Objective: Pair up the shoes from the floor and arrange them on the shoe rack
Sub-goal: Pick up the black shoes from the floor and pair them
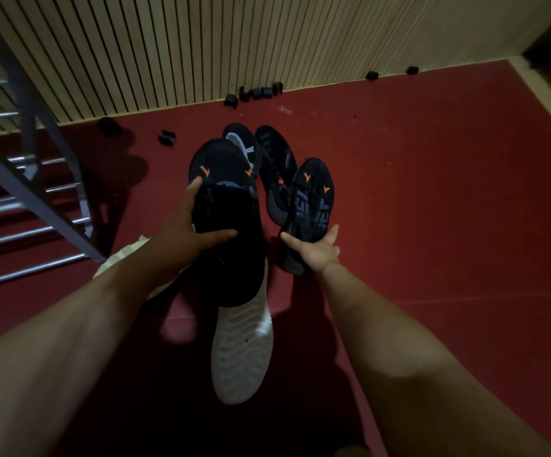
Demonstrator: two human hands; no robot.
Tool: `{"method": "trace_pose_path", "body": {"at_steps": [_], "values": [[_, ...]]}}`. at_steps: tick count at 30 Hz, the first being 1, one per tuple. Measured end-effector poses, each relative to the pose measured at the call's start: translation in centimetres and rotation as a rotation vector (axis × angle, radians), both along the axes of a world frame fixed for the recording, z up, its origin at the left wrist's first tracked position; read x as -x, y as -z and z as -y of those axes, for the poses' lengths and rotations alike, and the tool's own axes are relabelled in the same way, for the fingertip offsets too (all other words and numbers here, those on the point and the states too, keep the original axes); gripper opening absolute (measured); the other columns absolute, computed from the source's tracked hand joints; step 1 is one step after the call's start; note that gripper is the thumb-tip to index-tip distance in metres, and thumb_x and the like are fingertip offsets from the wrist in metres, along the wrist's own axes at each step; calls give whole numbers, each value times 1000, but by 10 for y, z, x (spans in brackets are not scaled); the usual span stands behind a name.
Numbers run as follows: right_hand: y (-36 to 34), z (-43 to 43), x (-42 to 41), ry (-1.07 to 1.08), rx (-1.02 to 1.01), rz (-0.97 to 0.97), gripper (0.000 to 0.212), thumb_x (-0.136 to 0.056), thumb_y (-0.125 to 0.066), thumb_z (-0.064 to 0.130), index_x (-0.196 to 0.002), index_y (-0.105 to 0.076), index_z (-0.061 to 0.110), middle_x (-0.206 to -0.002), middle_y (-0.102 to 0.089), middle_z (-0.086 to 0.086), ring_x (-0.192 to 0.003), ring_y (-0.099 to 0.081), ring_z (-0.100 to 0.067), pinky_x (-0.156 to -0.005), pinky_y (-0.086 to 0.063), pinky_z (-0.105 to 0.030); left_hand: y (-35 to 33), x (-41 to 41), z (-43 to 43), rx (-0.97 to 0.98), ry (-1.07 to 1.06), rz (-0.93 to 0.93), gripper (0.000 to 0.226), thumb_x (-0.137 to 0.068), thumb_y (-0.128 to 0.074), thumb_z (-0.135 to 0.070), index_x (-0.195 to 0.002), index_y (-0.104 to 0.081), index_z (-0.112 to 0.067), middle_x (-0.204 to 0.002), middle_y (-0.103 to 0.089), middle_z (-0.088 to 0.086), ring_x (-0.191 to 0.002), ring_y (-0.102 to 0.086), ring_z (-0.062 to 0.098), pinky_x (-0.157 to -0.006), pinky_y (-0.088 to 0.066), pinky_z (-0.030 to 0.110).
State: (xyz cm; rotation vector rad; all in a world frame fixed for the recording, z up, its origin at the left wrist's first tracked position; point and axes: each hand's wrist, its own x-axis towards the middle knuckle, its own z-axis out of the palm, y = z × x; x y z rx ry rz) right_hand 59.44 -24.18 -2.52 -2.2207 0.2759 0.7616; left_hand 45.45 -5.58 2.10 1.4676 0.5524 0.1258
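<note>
Left grip [198,225] is clasping the near black trainer [224,169] from its side, thumb lying across the dark upper and fingers curling over the far edge. Right grip [317,250] is pinching the second black trainer [310,196] at its heel end, toe pointing away. Both are carrying the same orange ticks near the toe, so they are reading as 1 pair, and both seem to be hanging clear of the red floor [432,192].

Below them, 2 more dark shoes are lying side by side: a patterned dark shoe [239,140] and a plain dark shoe [275,150]. A white shoe [241,351] is lying sole-up between the forearms, and a cream shoe [125,255] is peeking out from under the left forearm. The metal shoe rack [36,153] is standing well to the left, its bars running across the frame.

The step in hand looks like matching this pair before carrying it over. Doing it well means bringing the 2 trainers together with toes facing the same way and soles level – checking that they are a left and a right, not just alike. The heel pinch looks light, so a firmer hold before swinging left would be helping. Setting them on 1 rack level, touching side by side and squarely across the bars, should be keeping them from tipping through.
</note>
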Motion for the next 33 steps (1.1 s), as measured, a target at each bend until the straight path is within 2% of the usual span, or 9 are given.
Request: {"method": "trace_pose_path", "body": {"at_steps": [4,9,13,16,18,21,25,27,33], "values": [[2,-8,-1,-1,-32,-48,126,-69,-78,49,-149,16,25,-155,0,-19,-140,-22,-36,-113,-24,-42,1,3,-4,27,-16,2,99,-77,-71,-2,-148,-12,-38,-151,-30,1,-130,-37,11,-102,-43,35],[7,-13,3,65,-70,-38,119,-70,-78,43,-151,8,24,-153,-13,-18,-135,-30,-35,-109,-33,-42,6,9,-8,34,2,-6,103,-73,-74,1,-147,-13,-39,-144,-34,-5,-125,-40,4,-100,-41,27],[8,-1,6,117,-201,-19,128,-40,-80,54,-147,-16,30,-143,-39,-9,-123,-47,-32,-102,-44,-46,10,13,-12,34,70,-18,117,-59,-85,-16,-145,-13,-48,-146,-35,-9,-128,-43,7,-105,-41,37],[5,16,15,67,-197,27,126,-40,-81,57,-146,-17,36,-142,-40,-4,-125,-46,-28,-103,-43,-48,12,12,-9,78,52,2,115,-64,-82,-8,-146,-11,-46,-149,-34,-5,-127,-44,9,-106,-40,39],[-19,20,31,14,-173,83,123,-43,-78,57,-147,-16,36,-141,-39,-1,-126,-45,-25,-105,-41,-47,14,9,-5,48,43,-6,117,-65,-82,-12,-147,-6,-44,-148,-34,-5,-130,-42,11,-103,-42,31],[-40,27,48,-23,-183,142,116,-45,-78,56,-145,-21,37,-139,-41,-1,-123,-48,-24,-104,-42,-46,6,7,5,60,13,18,109,-78,-71,-1,-150,3,-35,-147,-34,-3,-127,-39,10,-84,-44,8],[-61,32,67,-20,-195,167,114,-46,-79,58,-143,-23,39,-138,-43,-2,-121,-51,-23,-103,-44,-45,-3,14,13,124,-18,40,106,-72,-75,0,-150,-9,-31,-143,-42,1,-125,-48,15,-88,-49,22],[-72,30,75,-51,-201,175,112,-47,-79,58,-143,-24,39,-137,-44,-2,-121,-51,-22,-103,-44,-44,-12,25,14,123,-30,29,108,-62,-83,-13,-147,-18,-29,-138,-48,3,-122,-52,18,-93,-50,31],[-80,16,89,-202,-266,259,101,-48,-77,54,-138,-34,36,-129,-49,-7,-116,-53,-22,-101,-46,-44,-26,49,11,50,-54,31,113,-65,-81,-6,-149,-10,-33,-138,-49,0,-121,-53,13,-99,-47,40]]}}
